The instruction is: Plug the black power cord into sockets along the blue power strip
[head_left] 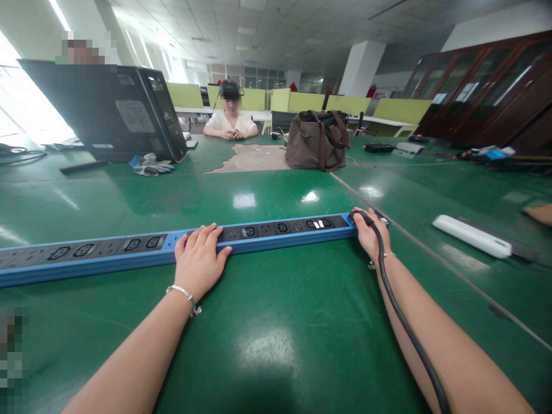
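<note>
A long blue power strip (267, 242) with a row of black sockets lies across the green table, its left end outside the view. Over its middle lies my left hand (199, 259), fingers across the top to the far edge and thumb at the near side, gripping it. At the strip's right end my right hand (370, 233) is closed around the black plug (356, 215) of a thick black cable (401, 313). The plug is against the strip's end; how deep it sits is hidden by my fingers. The cable runs back along my right forearm.
A white bar-shaped object (472, 236) lies to the right, near another person's hand (541, 213). Farther back are a black computer case (129, 115), work gloves (150, 165) and a brown bag (314, 141). A person (230, 121) sits across the table.
</note>
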Demonstrator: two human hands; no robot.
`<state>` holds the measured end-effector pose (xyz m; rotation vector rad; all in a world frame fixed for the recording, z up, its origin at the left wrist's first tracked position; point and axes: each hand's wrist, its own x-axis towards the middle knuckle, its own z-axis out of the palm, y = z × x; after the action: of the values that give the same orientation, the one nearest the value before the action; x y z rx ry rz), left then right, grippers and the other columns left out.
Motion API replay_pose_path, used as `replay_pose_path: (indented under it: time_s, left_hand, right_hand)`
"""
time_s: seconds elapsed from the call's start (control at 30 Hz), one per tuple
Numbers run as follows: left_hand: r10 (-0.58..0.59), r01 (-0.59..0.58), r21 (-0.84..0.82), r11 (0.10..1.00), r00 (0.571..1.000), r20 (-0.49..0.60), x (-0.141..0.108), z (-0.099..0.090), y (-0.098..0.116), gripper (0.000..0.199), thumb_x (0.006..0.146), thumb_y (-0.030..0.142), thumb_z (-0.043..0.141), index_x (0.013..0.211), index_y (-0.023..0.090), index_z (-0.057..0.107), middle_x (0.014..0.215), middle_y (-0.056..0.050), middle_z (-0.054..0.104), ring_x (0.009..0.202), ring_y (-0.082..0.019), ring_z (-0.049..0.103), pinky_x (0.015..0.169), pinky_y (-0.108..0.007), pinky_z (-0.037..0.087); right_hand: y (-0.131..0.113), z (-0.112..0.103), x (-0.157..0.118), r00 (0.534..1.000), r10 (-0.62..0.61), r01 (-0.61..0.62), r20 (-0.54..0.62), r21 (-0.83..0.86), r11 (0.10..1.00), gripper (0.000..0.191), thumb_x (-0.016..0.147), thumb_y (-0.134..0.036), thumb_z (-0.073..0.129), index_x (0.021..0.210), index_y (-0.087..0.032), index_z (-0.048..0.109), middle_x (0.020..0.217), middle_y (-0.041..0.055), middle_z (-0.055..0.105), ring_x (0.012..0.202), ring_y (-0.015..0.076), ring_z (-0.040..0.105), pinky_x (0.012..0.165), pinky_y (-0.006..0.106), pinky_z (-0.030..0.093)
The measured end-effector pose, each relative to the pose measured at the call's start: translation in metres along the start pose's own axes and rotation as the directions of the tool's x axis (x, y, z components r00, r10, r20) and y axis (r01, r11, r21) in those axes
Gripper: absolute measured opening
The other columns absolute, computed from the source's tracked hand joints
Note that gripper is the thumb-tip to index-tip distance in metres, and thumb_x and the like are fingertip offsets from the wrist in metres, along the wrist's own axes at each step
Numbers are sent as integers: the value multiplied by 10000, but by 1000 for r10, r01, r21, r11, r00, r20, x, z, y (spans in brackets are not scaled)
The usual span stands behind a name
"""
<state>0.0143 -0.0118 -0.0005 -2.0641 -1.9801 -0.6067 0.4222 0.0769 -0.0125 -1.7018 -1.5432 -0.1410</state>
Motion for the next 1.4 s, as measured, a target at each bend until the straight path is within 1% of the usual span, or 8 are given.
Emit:
replay_pose_path:
  time_s: [0.27, 0.4, 0.6, 0.83, 1.07, 1.17, 1.27, 1.4]
  left_hand:
    - [3, -3, -3, 1000, 1000, -7, 0, 0, -1, 467, 864, 415, 398, 1280, 221, 488, 1368, -88, 506, 1279, -271, 411, 1076, -491, 212]
    - [8, -8, 7, 1000, 1000, -2, 0, 1, -1, 476, 865, 422, 399, 1283, 210, 484, 1371, -94, 502, 1280, -273, 408, 1074, -492, 214]
    - [8, -8, 13, 1000, 1000, -5, -1, 1, -1, 464, 867, 414, 395, 1275, 213, 491, 1367, -91, 507, 1278, -272, 413, 1073, -490, 215]
    - [9, -9, 24, 1000, 1000, 4, 0, 0, -2, 481, 871, 426, 384, 1290, 208, 477, 1372, -96, 502, 1282, -270, 408, 1075, -485, 219]
    - [6, -6, 25, 1000, 1000, -2, 0, 0, -1, 471, 865, 416, 394, 1286, 224, 481, 1369, -93, 505, 1277, -271, 412, 1068, -489, 225]
    - [9, -9, 39, 999, 1000, -5, -1, 0, -1, 458, 869, 412, 391, 1276, 222, 484, 1369, -84, 506, 1276, -268, 413, 1068, -485, 225]
    - [11, -11, 40, 999, 1000, -2, -1, 1, -1, 459, 870, 414, 389, 1276, 221, 483, 1373, -83, 502, 1274, -272, 413, 1067, -492, 226]
    - [6, -5, 24, 1000, 1000, -12, 0, 2, -2, 469, 862, 418, 399, 1282, 230, 483, 1369, -88, 506, 1274, -270, 415, 1070, -488, 224]
  right_hand:
    - [5, 1, -3, 1000, -18, 18, 4, -92, 996, 458, 860, -448, 394, 1157, -204, 644, 1242, 117, 603, 1278, 324, 414, 1028, 534, 317]
    - [-1, -4, -8, 999, -36, 36, 4, -159, 987, 442, 884, -462, 393, 1216, -258, 603, 1296, 71, 575, 1328, 331, 339, 1038, 609, 261]
    - [-5, -8, -5, 997, 45, -33, 62, -181, 983, 411, 881, -494, 414, 1199, -318, 606, 1333, 31, 545, 1341, 346, 310, 1023, 691, 184]
    - [-1, -5, -6, 999, -4, 12, 51, -166, 986, 450, 885, -454, 391, 1220, -246, 608, 1245, 111, 604, 1277, 320, 420, 1034, 590, 274]
    - [1, 0, -7, 999, -43, 40, -14, -158, 987, 444, 874, -451, 389, 1166, -231, 640, 1171, 117, 643, 1231, 304, 469, 1034, 570, 264]
    - [-1, 0, -6, 996, -72, 68, -47, -83, 994, 448, 863, -476, 390, 1102, -219, 667, 1124, 100, 668, 1180, 284, 517, 1046, 540, 262]
    - [-3, -6, -4, 986, 62, -44, -155, 119, 992, 515, 873, -528, 357, 1062, -175, 681, 1050, 111, 694, 1048, 261, 602, 977, 450, 386]
    - [-6, -17, -3, 895, 329, -244, -302, 286, 927, 597, 899, -529, 288, 955, -118, 717, 877, 137, 718, 874, 267, 660, 811, 384, 489]
